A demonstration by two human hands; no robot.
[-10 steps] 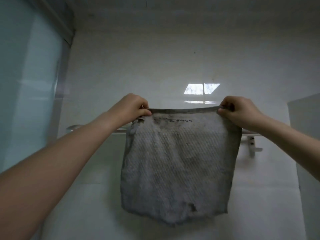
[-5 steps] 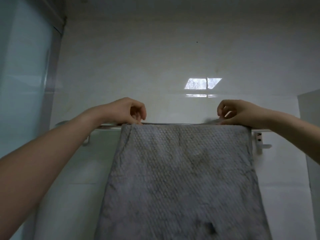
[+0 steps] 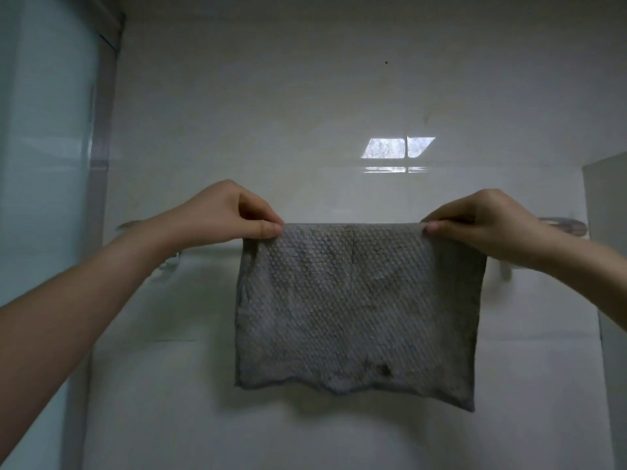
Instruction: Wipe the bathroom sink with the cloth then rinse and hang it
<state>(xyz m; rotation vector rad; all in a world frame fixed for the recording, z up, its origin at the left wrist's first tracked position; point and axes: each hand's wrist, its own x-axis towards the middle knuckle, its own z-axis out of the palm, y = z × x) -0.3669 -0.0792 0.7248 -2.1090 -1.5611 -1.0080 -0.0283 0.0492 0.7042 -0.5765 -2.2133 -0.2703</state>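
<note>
A grey waffle-textured cloth [image 3: 356, 307] hangs spread out in front of the white tiled wall, its frayed lower edge free. My left hand [image 3: 230, 212] pinches its top left corner between thumb and fingers. At the top right corner my right hand [image 3: 475, 222] pinches the cloth the same way. The top edge is stretched taut between the two hands. A metal towel rail [image 3: 559, 223] runs along the wall behind the hands; the cloth's top edge lies level with it, and I cannot tell whether the cloth rests over it.
A frosted glass panel [image 3: 44, 198] with a metal frame stands at the left. A bright window reflection [image 3: 397, 147] shows on the wall above the cloth. A grey panel edge [image 3: 607, 205] shows at the right.
The cloth, draped large and close half a second ago, now hangs shorter and smaller in view. Both hands went from touching its top edge to pinching the top corners.
</note>
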